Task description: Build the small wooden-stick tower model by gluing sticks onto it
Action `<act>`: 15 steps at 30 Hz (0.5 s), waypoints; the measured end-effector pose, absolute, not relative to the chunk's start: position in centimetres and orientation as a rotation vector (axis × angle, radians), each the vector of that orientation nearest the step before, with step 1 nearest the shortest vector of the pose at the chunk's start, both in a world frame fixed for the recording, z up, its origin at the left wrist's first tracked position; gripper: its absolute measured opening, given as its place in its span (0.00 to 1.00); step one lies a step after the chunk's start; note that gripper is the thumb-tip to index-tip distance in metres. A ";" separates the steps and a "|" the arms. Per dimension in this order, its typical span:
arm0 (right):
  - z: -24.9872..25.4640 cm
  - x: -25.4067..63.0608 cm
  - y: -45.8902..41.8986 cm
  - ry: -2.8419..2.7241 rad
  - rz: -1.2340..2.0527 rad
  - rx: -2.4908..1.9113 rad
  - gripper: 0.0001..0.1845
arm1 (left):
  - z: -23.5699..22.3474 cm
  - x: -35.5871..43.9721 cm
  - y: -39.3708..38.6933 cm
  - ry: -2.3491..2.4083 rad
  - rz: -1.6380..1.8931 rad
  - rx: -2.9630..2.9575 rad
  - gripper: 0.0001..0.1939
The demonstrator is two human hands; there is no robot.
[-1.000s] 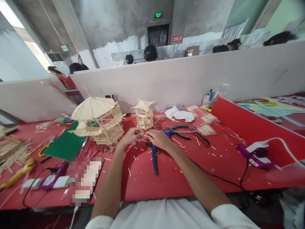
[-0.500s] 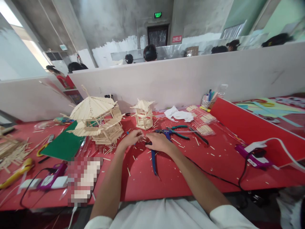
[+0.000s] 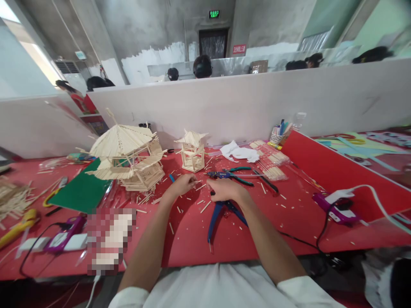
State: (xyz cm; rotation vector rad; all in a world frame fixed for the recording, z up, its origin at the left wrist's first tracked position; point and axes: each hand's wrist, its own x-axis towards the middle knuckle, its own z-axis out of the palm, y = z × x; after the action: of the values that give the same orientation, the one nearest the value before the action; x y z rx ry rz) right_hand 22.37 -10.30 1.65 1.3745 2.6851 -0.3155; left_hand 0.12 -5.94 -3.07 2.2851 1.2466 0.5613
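1. Currently the left hand (image 3: 183, 185) is low over the red surface (image 3: 189, 253), its thumb and fingertips drawn close; whether its grip pinches a small stick, I cannot tell.
2. The right hand (image 3: 227, 190) faces it, knuckles up, over the head end of the blue-handled pliers (image 3: 215, 220). Its fingertips are hidden, so I cannot tell whether the grip is clamped on them.
3. Those pliers lie in front of the right hand, handles spread toward the person.
4. A short loose stick (image 3: 201, 187) lies between the two hands, and a longer stick (image 3: 205, 207) sits to the left of the pliers; more cut bits are scattered around.
5. The small stick pavilion (image 3: 192, 142) stands upright beyond the hands, well clear of both. The larger stick pavilion (image 3: 123, 143) is to its left.
6. Green-handled pliers (image 3: 245, 182) lie beyond the right hand, near a white cloth (image 3: 239, 152) and packets of sticks (image 3: 273, 159).
7. Left of the larger pavilion's base is a green board (image 3: 80, 190).
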 end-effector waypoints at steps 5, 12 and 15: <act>1.7 22.8 -10.2 2.551 -0.394 1.400 0.16 | -3.4 1.6 -6.3 1.319 0.395 2.379 0.09; 1.9 22.8 -10.1 2.537 -0.405 1.365 0.17 | -3.4 2.7 -6.3 1.465 0.268 2.476 0.07; 2.1 22.7 -10.3 2.522 -0.388 1.401 0.16 | -3.3 3.0 -6.4 1.481 0.244 2.514 0.07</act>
State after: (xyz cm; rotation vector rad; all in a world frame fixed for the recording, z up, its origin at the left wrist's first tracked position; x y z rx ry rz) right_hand 22.67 -10.28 2.09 1.4010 2.5222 -0.3879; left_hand 2.96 -6.41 -3.32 2.5142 1.4809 0.2436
